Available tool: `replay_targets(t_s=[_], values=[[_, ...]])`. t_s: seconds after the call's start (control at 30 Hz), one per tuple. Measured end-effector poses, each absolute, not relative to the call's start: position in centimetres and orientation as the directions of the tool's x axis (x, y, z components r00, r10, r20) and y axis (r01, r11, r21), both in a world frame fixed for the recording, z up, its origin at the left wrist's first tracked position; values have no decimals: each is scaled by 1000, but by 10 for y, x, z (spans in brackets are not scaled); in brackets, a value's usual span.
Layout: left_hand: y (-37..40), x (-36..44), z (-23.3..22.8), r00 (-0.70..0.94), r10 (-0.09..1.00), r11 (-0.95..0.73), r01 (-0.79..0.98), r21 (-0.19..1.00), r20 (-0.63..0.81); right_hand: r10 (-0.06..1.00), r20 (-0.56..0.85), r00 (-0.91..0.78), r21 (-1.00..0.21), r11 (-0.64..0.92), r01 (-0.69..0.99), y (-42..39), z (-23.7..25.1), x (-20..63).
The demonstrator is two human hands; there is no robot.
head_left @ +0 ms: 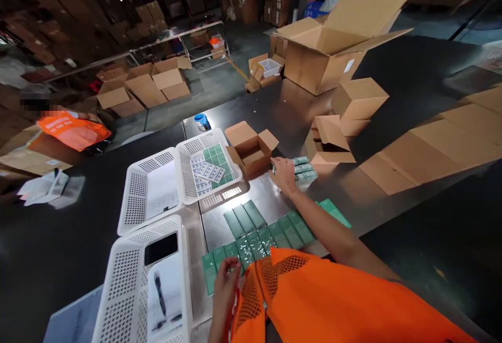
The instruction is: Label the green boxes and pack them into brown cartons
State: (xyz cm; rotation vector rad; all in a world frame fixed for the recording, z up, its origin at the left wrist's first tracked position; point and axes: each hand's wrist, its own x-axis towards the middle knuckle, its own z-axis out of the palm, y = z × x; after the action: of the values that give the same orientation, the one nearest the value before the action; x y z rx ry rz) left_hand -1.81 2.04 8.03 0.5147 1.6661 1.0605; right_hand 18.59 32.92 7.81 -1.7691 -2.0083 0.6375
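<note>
The left hand [226, 276] sits low in the view, close to the orange vest [314, 301], its fingers curled onto the near end of a row of green packets [259, 236] that lie flat, side by side, on the bench [98, 196]; it touches the nearest packet, though whether it grips it I cannot tell. The right hand [283, 174] reaches out further along the bench, palm down and fingers loosely spread, resting on a small stack of green packets [304, 168] just beside a small open carton [251, 149].

On the far left, an orange bag [72, 129] and some white papers [43, 186] lie on the bench edge. Next come three white perforated baskets: the near basket [129, 280] holds a dark phone [160, 249] and a pen [160, 293] on a sheet, the middle basket [137, 191] holds white paper, and the far basket [188, 149] holds sheets of green labels [214, 168]. A blue cap [202, 121] stands just beyond that last basket.

Right of the small open carton, more small cartons [353, 102] are piled, some folded shut and some open. Behind them stands a large open carton [329, 50] with its flaps raised. Further right, flattened cardboard sheets [439, 139] lie overlapping across the bench
</note>
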Motion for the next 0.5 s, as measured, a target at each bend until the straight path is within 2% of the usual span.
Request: replay_targets(t_s=[0.07, 0.17, 0.37, 0.5], values=[[25, -14, 83, -373, 762, 516, -146, 844, -530, 997, -18, -73, -508, 54, 859, 357, 88, 198], [36, -8, 88, -351, 804, 488, -75, 870, -481, 995, -51, -90, -451, 57, 891, 379, 101, 203], [67, -20, 114, -388, 844, 400, -4, 916, -370, 981, 16, -191, -356, 184, 916, 362, 116, 190], [90, -24, 131, -418, 840, 367, -35, 930, -347, 933, -65, -353, -310, 318, 896, 347, 96, 164]])
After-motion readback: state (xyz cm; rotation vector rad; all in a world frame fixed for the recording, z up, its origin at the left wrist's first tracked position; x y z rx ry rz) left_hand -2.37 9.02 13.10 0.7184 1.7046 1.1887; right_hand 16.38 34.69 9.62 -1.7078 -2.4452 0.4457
